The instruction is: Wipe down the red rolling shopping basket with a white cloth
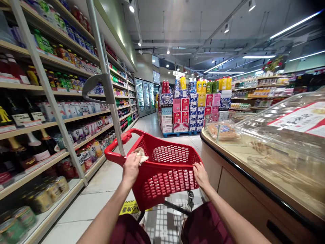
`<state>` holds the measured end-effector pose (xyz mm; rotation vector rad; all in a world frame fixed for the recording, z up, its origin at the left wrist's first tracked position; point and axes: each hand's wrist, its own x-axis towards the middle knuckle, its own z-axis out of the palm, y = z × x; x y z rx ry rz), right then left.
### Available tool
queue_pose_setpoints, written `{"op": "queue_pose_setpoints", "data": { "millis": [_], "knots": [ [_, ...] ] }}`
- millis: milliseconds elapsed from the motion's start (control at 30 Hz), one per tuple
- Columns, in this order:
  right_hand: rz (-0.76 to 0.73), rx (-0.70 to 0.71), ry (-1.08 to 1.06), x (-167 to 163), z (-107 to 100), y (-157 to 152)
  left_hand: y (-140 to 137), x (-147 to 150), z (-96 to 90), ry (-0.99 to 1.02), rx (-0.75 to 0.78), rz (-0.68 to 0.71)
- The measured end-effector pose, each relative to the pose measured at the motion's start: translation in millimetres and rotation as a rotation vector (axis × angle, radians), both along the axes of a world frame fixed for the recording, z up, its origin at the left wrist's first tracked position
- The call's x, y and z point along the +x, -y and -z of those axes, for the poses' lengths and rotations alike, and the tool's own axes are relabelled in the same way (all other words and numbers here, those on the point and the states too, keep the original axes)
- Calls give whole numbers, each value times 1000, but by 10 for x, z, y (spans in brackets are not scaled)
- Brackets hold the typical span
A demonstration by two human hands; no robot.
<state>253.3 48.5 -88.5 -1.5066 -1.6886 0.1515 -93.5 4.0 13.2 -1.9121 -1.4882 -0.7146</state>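
Observation:
A red plastic shopping cart [167, 184] stands sideways right before me, its handle [111, 150] at the left end. My left hand [130, 168] is closed on a crumpled pale cloth [141, 156], pressed to the near rim beside the handle end. At the opposite corner, my right hand [201, 173] grips the rim with its fingers curled over the edge. A metal pole [115, 122] bearing a grey plastic loop [99, 88] rises by the cart's handle. No goods show in the part of the basket I can see.
Shelves of bottles and cans [58, 91] line the left side. A glass-topped counter [254, 162] stands close on the right. Stacked drink cartons [181, 112] on a blue pallet are ahead. A yellow floor sign [129, 207] lies partly under the cart.

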Motion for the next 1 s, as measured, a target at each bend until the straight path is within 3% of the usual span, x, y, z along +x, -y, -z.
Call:
{"op": "queue_pose_setpoints", "data": {
  "millis": [133,167,233,300,367,467,567,700,800,900,1000],
  "knots": [
    [62,-28,58,-278,-263,204,-46,398,171,-96,-115,168],
    [30,12,72,-426,-368,265,-51,473,200,-104,-133,196],
    [-182,161,114,-805,-584,369,-40,507,212,-109,-158,212],
    [-407,207,142,-1235,-761,427,1,394,172,-116,-168,170],
    [-521,133,150,-1641,-866,438,56,208,108,-109,-135,72],
    [-530,93,142,-2110,-923,397,118,-33,32,-139,-104,5],
    [-472,155,123,-2350,-938,319,151,-132,9,-190,-103,21],
    [-484,252,23,-2149,-857,196,226,-141,9,-153,-55,1],
    [-430,251,-124,-1605,-704,104,292,-120,8,-127,-59,-23],
    [-258,223,-166,-1165,-578,49,320,-23,23,-103,-77,-65],
    [-282,207,-104,-1290,-516,82,317,152,66,-72,-107,-100]
  ]
}}
